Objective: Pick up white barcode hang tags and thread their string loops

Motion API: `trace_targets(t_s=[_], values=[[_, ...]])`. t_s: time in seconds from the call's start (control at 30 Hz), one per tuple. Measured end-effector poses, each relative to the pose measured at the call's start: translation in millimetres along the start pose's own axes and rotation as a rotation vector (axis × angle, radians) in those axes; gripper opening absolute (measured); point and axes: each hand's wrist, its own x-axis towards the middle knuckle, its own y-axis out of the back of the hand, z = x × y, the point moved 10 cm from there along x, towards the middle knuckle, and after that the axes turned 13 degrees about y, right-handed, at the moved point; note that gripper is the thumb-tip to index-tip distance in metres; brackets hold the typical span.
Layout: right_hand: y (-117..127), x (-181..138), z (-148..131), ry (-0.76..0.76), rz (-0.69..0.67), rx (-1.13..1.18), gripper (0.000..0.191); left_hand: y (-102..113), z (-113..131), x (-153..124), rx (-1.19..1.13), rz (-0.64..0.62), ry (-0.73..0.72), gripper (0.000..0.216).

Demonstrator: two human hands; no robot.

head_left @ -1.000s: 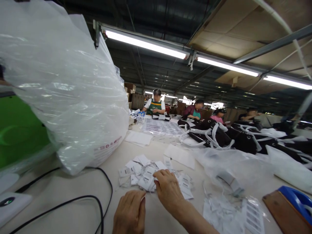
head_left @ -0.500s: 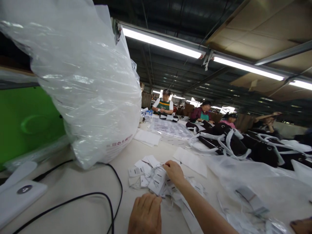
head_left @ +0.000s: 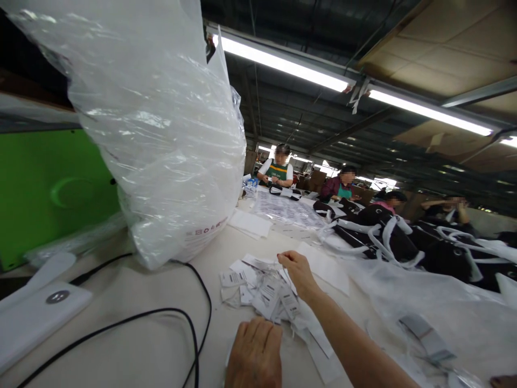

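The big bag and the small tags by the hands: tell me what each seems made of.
The big bag looks like thin clear plastic film, glossy: it is see-through, crinkled, and catches the lamp light. The small tags look like matte white paper or thin card, printed with black barcodes; they lie flat with crisp edges. The right hand reaches over them, while the left hand rests at the pile's near edge.

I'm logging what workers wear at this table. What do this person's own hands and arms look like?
Both are bare: the left hand and the right hand show no gloves, rings or watch. The right forearm is uncovered as far as the picture's edge, with no sleeve in view. The left arm is out of view.
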Motion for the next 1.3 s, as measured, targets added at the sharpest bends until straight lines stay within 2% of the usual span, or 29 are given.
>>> trace_targets(t_s=[0.13, 0.27, 0.43, 0.6, 0.73, 0.8, 0.87, 0.93, 1.0, 1.03, 1.17, 1.23, 1.3], values=[[6.5, -3.9, -11.9, 0.028, 0.034, 0.149, 0.019, -1.1, -0.2, -0.5, 0.001, -0.034, 0.016, 0.022], [17.9, -6.5, -34.5, 0.117, 0.067, 0.28, 0.019, -2.3, -0.6, 0.1, 0.01, -0.058, 0.007, 0.022], [48.5, -9.0, -70.2, 0.244, 0.137, 0.414, 0.023, 0.2, -1.5, 0.5, 0.016, -0.063, -0.009, 0.023], [81.5, -16.6, -100.6, 0.307, 0.202, 0.5, 0.022, 5.1, -0.1, 3.5, 0.011, -0.052, -0.038, 0.022], [100.6, -33.2, -124.5, 0.338, 0.21, 0.55, 0.02, 15.1, 1.6, 5.6, 0.006, -0.008, -0.075, 0.018], [107.0, -45.9, -135.1, 0.344, 0.196, 0.572, 0.019, 23.1, 4.7, 6.2, 0.015, 0.02, -0.087, 0.024], [111.3, -60.5, -143.5, 0.341, 0.168, 0.591, 0.019, 34.6, 0.0, 9.9, -0.05, 0.051, 0.028, 0.034], [113.6, -76.0, -149.9, 0.333, 0.128, 0.606, 0.02, 42.0, -12.9, 13.3, -0.232, 0.039, 0.27, 0.042], [115.2, -91.6, -155.0, 0.325, 0.086, 0.619, 0.02, 36.0, -19.1, 12.4, -0.479, -0.058, 0.507, 0.052], [116.1, -99.2, -157.2, 0.322, 0.067, 0.625, 0.02, 30.4, -14.5, 11.9, -0.581, -0.128, 0.573, 0.061], [122.3, -125.3, -162.8, 0.307, 0.018, 0.651, 0.02, 19.2, 21.8, 13.6, -0.809, -0.334, 0.637, 0.087], [127.1, -135.1, -161.2, 0.283, 0.011, 0.67, 0.02, 16.3, 38.2, 12.1, -0.928, -0.417, 0.667, 0.086], [133.8, -143.1, -157.0, 0.264, 0.019, 0.683, 0.02, 10.5, 49.5, 5.1, -1.091, -0.517, 0.77, 0.079]])
